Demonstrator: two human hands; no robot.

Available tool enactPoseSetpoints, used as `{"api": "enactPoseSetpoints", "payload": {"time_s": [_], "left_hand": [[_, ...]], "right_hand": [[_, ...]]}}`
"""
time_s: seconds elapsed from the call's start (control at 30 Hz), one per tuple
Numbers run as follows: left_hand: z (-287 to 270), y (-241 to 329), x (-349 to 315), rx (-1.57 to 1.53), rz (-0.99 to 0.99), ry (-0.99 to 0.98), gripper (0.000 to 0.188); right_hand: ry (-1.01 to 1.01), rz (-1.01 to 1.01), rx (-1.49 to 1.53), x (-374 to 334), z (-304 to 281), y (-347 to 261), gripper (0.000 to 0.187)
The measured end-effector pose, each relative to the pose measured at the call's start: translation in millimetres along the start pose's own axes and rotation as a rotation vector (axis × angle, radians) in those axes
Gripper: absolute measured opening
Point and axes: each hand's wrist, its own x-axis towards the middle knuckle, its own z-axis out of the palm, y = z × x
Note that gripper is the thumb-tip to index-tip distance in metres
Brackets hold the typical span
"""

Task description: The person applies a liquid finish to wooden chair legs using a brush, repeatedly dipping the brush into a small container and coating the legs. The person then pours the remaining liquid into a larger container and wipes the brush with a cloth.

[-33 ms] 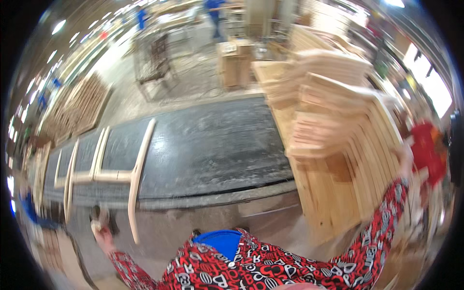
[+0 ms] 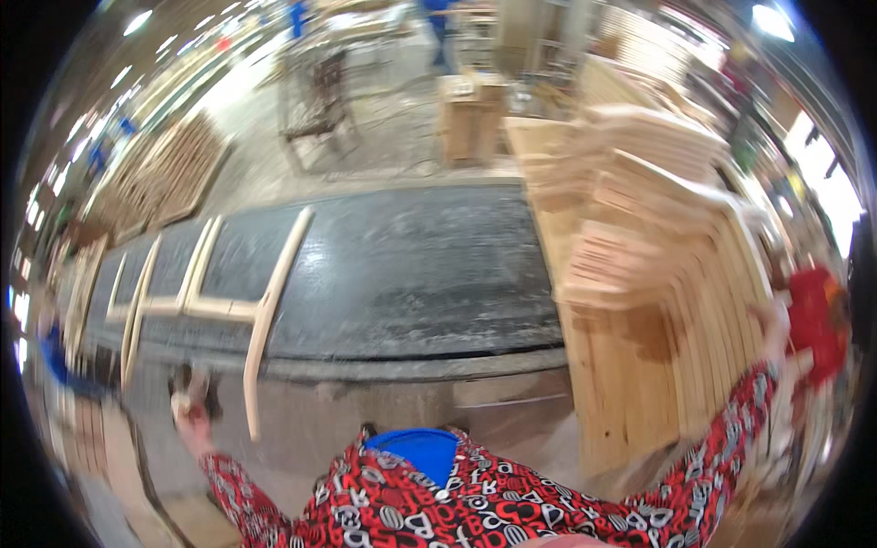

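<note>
Head view, and the hands are spread wide apart! Out left, the left hand (image 2: pixel 192 427) is closed on a dark tool (image 2: pixel 212 399), its kind lost in blur, low beside the near edge of the black bench (image 2: pixel 429 274). Over on that bench lies a pale wooden frame (image 2: pixel 224 309), legs angled, one jutting past the edge near that hand. Far right, the right hand (image 2: pixel 775 327) is up at the outer side of a tall wood stack (image 2: pixel 708 301); gripping or just touching, I cannot tell. Beyond the bench, a brown box (image 2: pixel 472 123) on the floor.
</note>
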Motion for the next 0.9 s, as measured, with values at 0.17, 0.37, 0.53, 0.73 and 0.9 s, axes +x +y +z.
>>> {"api": "enactPoseSetpoints", "payload": {"time_s": [0.17,0.37,0.53,0.73,0.9], "left_hand": [[-8.9,15.0,4.1,-0.169,-0.062,0.127,0.022],[-49.9,22.2,-0.1,-0.249,0.004,0.27,0.021],[-3.4,-59.8,50.5,-0.298,-0.187,0.131,0.025],[-4.6,-93.5,46.6,-0.387,-0.328,-0.006,0.03],[-38.2,-86.0,43.8,-0.331,-0.383,-0.025,0.028]], "right_hand": [[0.125,-0.069,-0.225,11.1,-12.6,16.5,0.062],[0.063,-0.135,-0.317,26.1,7.5,-51.7,0.054],[0.216,-0.142,-0.411,0.8,-42.4,-58.6,0.048],[0.239,-0.66,-0.372,-34.4,-1.6,-225.9,0.04],[0.136,-1.111,-0.391,-142.0,76.7,-400.5,0.037]]}}
